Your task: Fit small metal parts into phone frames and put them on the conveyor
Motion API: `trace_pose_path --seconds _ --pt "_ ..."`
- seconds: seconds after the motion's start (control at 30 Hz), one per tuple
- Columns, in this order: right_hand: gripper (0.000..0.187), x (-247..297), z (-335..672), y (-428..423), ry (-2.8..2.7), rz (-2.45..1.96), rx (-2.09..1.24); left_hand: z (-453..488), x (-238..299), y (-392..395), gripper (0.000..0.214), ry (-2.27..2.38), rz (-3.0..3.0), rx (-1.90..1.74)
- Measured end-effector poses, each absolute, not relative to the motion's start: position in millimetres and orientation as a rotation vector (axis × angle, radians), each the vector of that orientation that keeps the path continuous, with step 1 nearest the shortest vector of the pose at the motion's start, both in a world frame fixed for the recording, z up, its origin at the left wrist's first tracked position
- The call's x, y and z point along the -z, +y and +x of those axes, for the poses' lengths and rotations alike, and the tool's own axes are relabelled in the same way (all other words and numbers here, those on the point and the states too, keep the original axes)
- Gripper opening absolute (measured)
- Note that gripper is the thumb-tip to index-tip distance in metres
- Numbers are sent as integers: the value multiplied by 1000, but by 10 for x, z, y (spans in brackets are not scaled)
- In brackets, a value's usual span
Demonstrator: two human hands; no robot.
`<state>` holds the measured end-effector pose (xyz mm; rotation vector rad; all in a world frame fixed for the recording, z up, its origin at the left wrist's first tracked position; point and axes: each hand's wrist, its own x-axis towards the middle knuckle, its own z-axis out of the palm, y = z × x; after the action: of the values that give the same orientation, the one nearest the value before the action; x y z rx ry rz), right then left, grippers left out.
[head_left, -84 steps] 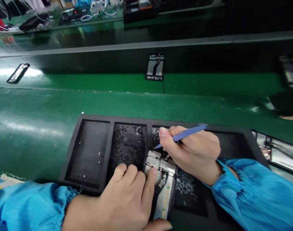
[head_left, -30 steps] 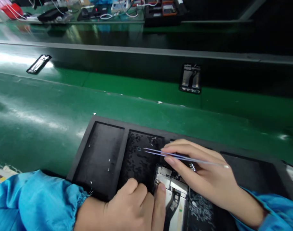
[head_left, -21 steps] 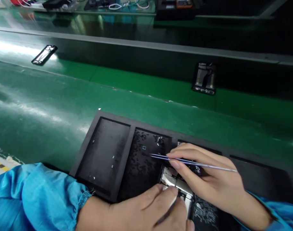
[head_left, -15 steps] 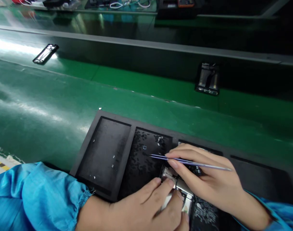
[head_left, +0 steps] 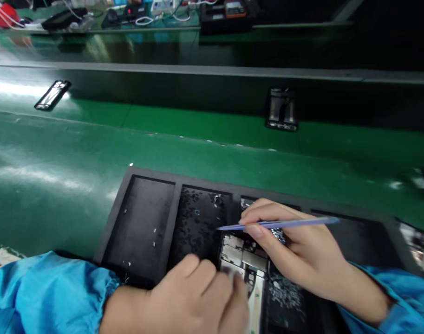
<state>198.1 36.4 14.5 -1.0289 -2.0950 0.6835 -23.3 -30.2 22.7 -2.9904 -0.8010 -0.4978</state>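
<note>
A black foam tray point(head_left: 144, 183) with several compartments lies on the green belt in front of me. An opened phone frame point(head_left: 244, 260) rests across the tray's middle. My left hand point(head_left: 194, 297) curls over the frame's near left edge and grips it. My right hand point(head_left: 295, 255) pinches blue tweezers point(head_left: 284, 224), held almost level with the tips pointing left above the second compartment point(head_left: 198, 227), which is strewn with tiny dark parts. Both wrists wear blue sleeves.
Two more phone frames lie on the conveyor: one in the middle point(head_left: 282, 109), one far left point(head_left: 52, 94). A grey rail point(head_left: 212, 70) runs behind the belt. Beyond it a bench holds cables and devices point(head_left: 128, 14). A shiny tray edge point(head_left: 417, 241) shows at right.
The tweezers swung from over the phone frame to pointing left over the parts compartment. My left hand shifted on the frame, fingers briefly stretched, now curled again. The phone on the belt drifted rightward.
</note>
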Motion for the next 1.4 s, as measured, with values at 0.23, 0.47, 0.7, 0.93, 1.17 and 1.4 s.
trace_pose_path --seconds 0.23,0.47,0.7,0.93,1.17,1.4 --pt "19 -103 2147 334 -2132 -1027 -576 -178 -228 -65 41 -973 -2900 398" --pt "22 -132 2093 379 -2184 -1014 -457 -162 -202 -29 46 -1032 -2967 320" --pt "16 -148 2096 386 -2194 -996 -458 -154 -209 -24 50 -1095 -2969 242" --pt "18 -177 2084 377 -2183 -1002 -477 -154 -203 -14 51 -1125 -2968 229" --pt "27 -196 2041 356 -2180 -1056 -463 -133 -211 -22 49 -1120 -2949 249" --pt "30 -180 2060 354 -2224 -1055 -424 -146 -212 -33 49 -1096 -2953 230"
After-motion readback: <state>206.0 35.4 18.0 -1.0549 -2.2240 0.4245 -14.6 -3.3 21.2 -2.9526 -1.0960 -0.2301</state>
